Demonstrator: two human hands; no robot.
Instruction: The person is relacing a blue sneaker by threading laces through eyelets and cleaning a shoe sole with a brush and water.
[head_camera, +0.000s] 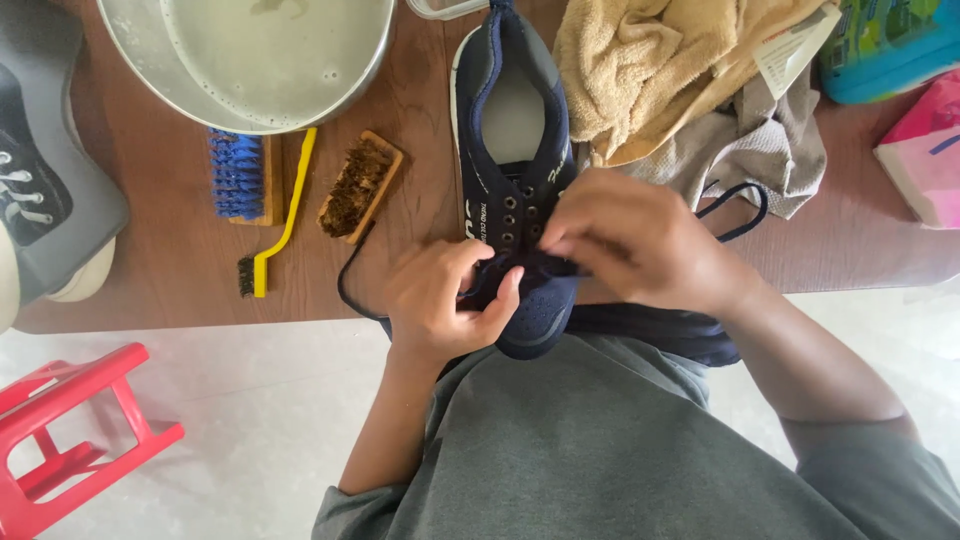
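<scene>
A navy blue sneaker lies on the brown table, toe toward me at the table's front edge. My left hand grips the toe end and pinches a dark blue lace that loops off to the left. My right hand is closed on the lace over the lowest eyelets. Another stretch of lace curls out to the right of that hand.
A metal basin of soapy water stands at the back left. In front of it lie a blue-bristled brush, a thin yellow brush and a brown wooden brush. Tan and grey towels sit at the right. A red stool stands on the floor.
</scene>
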